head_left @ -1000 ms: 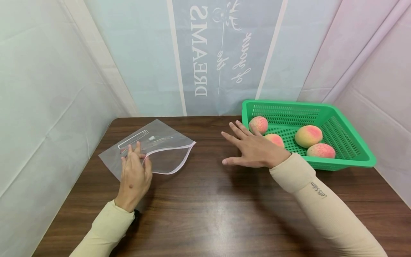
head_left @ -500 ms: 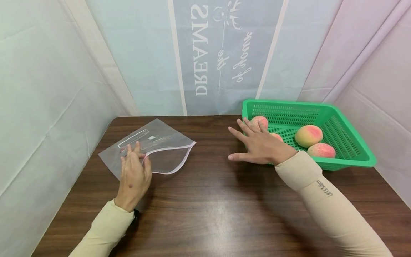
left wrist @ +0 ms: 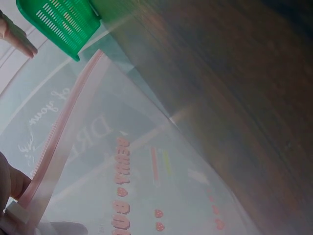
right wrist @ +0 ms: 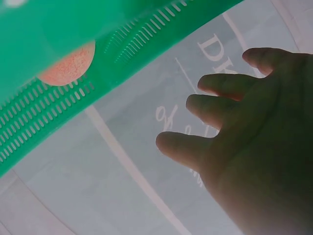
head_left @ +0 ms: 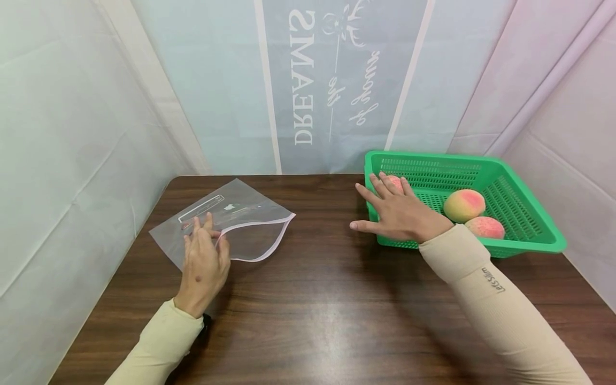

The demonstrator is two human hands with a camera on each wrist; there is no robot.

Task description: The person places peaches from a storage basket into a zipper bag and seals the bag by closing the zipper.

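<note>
My left hand [head_left: 204,267] pinches the zip edge of a clear zip bag [head_left: 250,213] at its near corner, right by the white slider [left wrist: 17,212]. The bag's mouth gapes toward the right, and red print [left wrist: 122,161] shows on its film in the left wrist view. Over the left wall of a green basket [head_left: 529,245], my right hand [head_left: 401,214] is spread with straight fingers and nothing in it. Behind those fingers a pink peach [head_left: 395,183] is partly hidden. A yellow-pink peach [head_left: 464,206] and another pink peach [head_left: 486,228] lie farther right in the basket.
The dark wooden table [head_left: 308,310] runs between the bag and the basket. A printed cloth [head_left: 332,80] hangs behind its far edge, and pale cloth walls [head_left: 62,160] stand on both sides.
My right hand has moved to the right, farther over the basket's left wall, and now covers the peach near its front. The left hand and the bag stay where they were.
</note>
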